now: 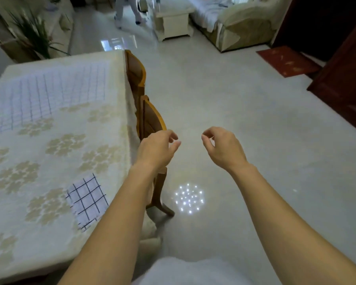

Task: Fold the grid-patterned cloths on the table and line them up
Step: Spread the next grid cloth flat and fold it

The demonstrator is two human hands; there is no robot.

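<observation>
The left hand (156, 150) and the right hand (224, 150) hung loose over the floor (234, 95) and held nothing, away from the small grid cloth (87, 202) on the table (25, 241).

both bare forearms are reaching forward from the near edge, side by side. the left hand (156, 150) and the right hand (224, 148) are hanging palm down, apart from each other, fingers loosely curled, thumbs pointing inward, holding nothing.
</observation>
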